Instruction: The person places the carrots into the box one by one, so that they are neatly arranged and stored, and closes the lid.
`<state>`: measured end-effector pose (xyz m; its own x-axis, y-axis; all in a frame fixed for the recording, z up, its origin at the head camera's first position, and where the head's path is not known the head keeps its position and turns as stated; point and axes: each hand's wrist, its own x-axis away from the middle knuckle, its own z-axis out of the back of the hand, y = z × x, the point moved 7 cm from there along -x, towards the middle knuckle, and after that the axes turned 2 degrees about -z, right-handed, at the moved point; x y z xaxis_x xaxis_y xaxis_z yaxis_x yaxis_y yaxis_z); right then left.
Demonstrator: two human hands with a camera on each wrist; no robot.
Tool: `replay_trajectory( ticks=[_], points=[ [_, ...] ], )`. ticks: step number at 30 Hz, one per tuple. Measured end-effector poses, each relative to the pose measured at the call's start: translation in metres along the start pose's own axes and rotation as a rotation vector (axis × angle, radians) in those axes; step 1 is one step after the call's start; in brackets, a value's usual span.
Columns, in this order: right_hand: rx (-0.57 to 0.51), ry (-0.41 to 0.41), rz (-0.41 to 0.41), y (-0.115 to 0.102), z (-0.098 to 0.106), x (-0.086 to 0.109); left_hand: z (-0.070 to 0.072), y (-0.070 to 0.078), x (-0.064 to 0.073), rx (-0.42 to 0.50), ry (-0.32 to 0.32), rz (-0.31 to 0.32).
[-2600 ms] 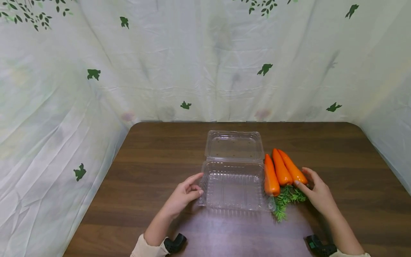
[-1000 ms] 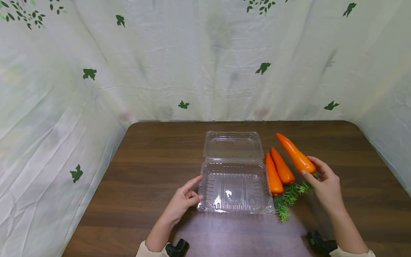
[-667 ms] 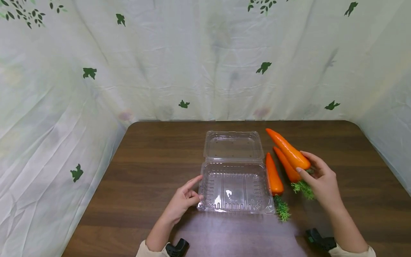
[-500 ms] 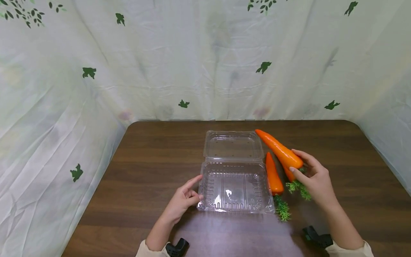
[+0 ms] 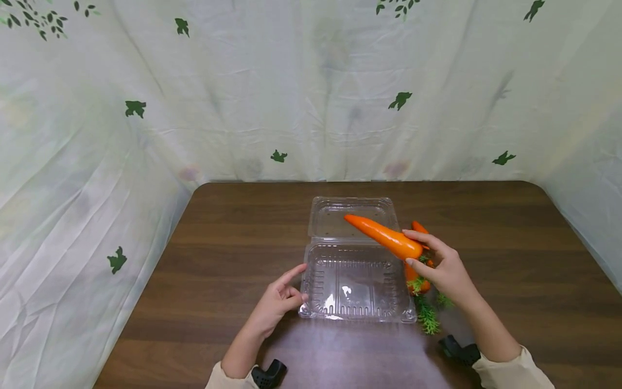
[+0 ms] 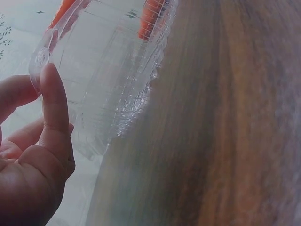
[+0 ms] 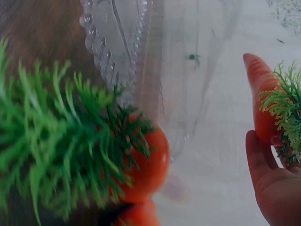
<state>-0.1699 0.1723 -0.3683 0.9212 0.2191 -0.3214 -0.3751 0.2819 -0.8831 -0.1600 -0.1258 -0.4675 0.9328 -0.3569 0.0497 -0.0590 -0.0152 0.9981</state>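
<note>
1. The held carrot [image 5: 381,235] appears above the clear container [image 5: 357,294], near its hinge, long axis slanting: tip toward 10 o'clock, thick end toward 4.
2. The right hand [image 5: 444,267] pinches that thick end, fingers parted only by its width, probably leaving the tip free.
3. The left hand [image 5: 272,306], at 9 o'clock, lightly pinches the rim, apparently steadying it; the lid [image 5: 323,219] lies back at 12.
4. Two other carrots [image 5: 424,287], partly hidden, lie at 3 o'clock on the surface [image 5: 243,243].

Rear carrot [image 5: 419,227] — mostly hidden, sleeves [image 5: 514,371] — cropped
</note>
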Motion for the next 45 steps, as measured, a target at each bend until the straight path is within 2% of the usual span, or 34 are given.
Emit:
replay_trajectory(
  ticks=[12,23,39,45],
  points=[
    [-0.050,-0.118,-0.039,0.004,-0.027,-0.005,0.000,0.001,-0.001,-0.005,0.007,-0.025],
    [-0.076,-0.235,-0.081,0.015,-0.051,-0.008,0.001,-0.001,-0.001,-0.006,0.013,-0.013],
    [0.077,-0.321,-0.121,0.017,-0.060,-0.012,0.002,-0.001,-0.001,0.002,0.017,-0.028],
    [0.111,-0.328,-0.114,0.043,-0.062,-0.013,0.001,-0.001,-0.002,0.014,0.016,-0.038]
  ],
)
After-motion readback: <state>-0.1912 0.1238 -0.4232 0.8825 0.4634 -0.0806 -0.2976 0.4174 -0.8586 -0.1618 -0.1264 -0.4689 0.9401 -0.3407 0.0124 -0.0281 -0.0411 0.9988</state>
